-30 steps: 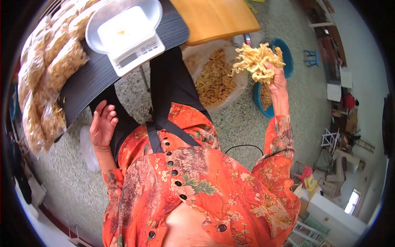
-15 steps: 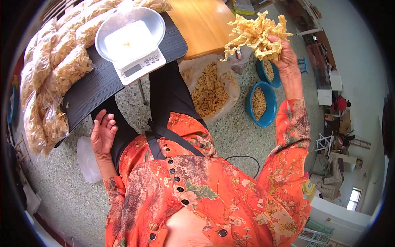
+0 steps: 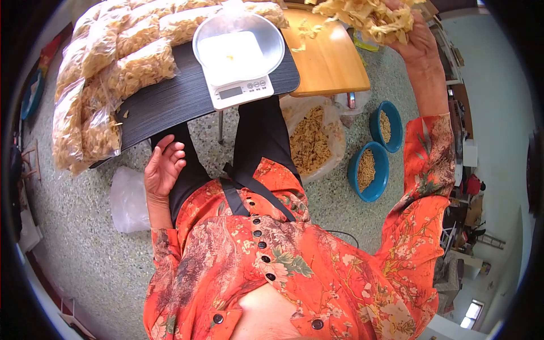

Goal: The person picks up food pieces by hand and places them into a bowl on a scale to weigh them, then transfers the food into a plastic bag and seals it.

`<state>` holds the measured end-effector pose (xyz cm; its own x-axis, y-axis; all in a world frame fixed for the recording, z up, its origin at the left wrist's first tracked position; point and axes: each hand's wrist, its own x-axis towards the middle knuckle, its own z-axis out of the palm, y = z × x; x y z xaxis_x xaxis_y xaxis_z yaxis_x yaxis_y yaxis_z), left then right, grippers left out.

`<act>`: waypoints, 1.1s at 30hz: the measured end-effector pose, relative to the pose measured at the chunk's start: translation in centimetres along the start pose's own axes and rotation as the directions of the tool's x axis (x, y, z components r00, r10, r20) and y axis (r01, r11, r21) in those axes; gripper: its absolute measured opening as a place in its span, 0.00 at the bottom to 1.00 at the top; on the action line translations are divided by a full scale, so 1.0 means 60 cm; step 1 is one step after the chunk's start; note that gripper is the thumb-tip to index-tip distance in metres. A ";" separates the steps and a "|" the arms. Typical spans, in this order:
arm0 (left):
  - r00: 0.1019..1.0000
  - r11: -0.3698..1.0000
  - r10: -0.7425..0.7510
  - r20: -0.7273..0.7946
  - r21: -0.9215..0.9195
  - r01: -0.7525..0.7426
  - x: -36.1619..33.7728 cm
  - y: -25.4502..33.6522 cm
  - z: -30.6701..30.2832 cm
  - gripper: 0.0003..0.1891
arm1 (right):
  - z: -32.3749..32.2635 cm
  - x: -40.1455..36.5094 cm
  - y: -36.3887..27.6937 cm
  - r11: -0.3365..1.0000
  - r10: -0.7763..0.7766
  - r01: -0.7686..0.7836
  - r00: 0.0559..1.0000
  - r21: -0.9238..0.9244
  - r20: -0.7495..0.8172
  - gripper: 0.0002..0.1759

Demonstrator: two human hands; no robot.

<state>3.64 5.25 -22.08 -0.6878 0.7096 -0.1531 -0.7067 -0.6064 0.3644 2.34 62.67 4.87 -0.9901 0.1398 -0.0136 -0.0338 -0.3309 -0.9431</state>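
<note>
Speckled floor (image 3: 85, 249) runs under a dark counter (image 3: 164, 105) at 11 o'clock, whose left end is heaped with clear bags (image 3: 107, 79) of pale dried strips. Below it the left hand (image 3: 164, 170) rests on the lap as before, grip wide and empty. At 12 o'clock a scale (image 3: 238, 88) carries a nearly bare bowl (image 3: 275, 42). Beside it stands a wooden counter (image 3: 334, 68). On the floor beneath, a sack (image 3: 311, 139) and two blue basins (image 3: 368, 170) hold more strips. The right hand (image 3: 422, 45) has climbed from over the sack to 1 o'clock, grip closed on a handful of strips (image 3: 368, 14), which is now above the wooden counter and nearer the bowl. Household clutter fills the room's right edge.
</note>
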 end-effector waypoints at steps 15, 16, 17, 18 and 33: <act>0.993 0.997 0.073 0.093 -0.014 -0.072 0.022 0.008 -0.006 0.25 | 0.097 0.147 0.156 0.984 0.139 -0.120 0.979 -0.131 0.147 0.19; 0.991 0.997 0.073 0.109 -0.034 -0.070 0.022 0.010 -0.008 0.25 | 0.103 0.147 0.167 0.980 0.118 -0.093 0.984 -0.178 0.135 0.19; 0.991 0.996 0.085 0.108 -0.035 -0.081 0.023 0.011 -0.009 0.25 | 0.107 0.143 0.174 0.972 0.094 -0.064 0.988 -0.227 0.122 0.19; 0.991 0.996 0.085 0.103 -0.042 -0.081 0.024 0.012 -0.008 0.25 | 0.172 0.107 0.161 0.945 0.112 -0.081 0.990 -0.316 0.081 0.21; 0.603 -0.481 0.521 0.604 0.792 -0.377 0.208 0.032 0.266 0.57 | 0.213 0.111 0.237 0.827 -0.062 0.098 0.995 -0.553 0.082 0.35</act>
<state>-3.66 18.65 -8.59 -0.6831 0.3290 0.6520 0.7303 0.3078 0.6098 -6.47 46.93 -4.40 -0.9939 0.0830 0.0725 -0.0491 0.2561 -0.9654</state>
